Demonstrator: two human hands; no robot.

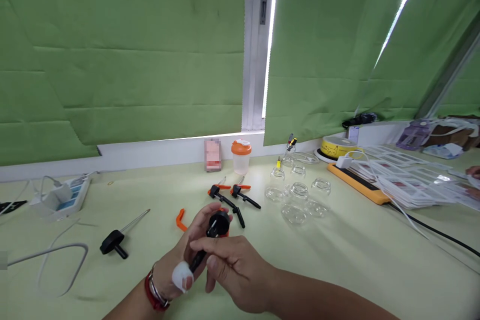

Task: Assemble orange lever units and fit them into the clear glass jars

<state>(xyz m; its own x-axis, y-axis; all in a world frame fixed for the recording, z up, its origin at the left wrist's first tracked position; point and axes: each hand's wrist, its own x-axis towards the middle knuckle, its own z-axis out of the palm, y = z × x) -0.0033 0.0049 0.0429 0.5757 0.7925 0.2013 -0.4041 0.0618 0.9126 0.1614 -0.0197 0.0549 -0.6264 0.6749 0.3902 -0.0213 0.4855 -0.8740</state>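
Both hands are on a black crank piece (218, 222), a round black cap with an arm and a slim handle. My left hand (195, 235) curls around the cap, with a bit of orange showing behind it. White wrapping (182, 276) covers the left thumb. My right hand (243, 270) pinches the slim handle between thumb and fingers. Left of the hands lies a bent orange piece (180, 220). Just beyond them are two black-and-orange crank pieces, one left (215, 191) and one right (237, 191), with metal rods. Farther left rests a black knob with a metal shaft (112, 242).
Several clear glass jars (299, 197) stand right of centre. Behind are an orange-lidded cup (241, 160) and small screwdrivers (290, 144). An orange power strip (356, 184), stacked white sheets (405, 190) and another person's hand (473, 171) are right. A white power strip (77, 197) and cables lie left.
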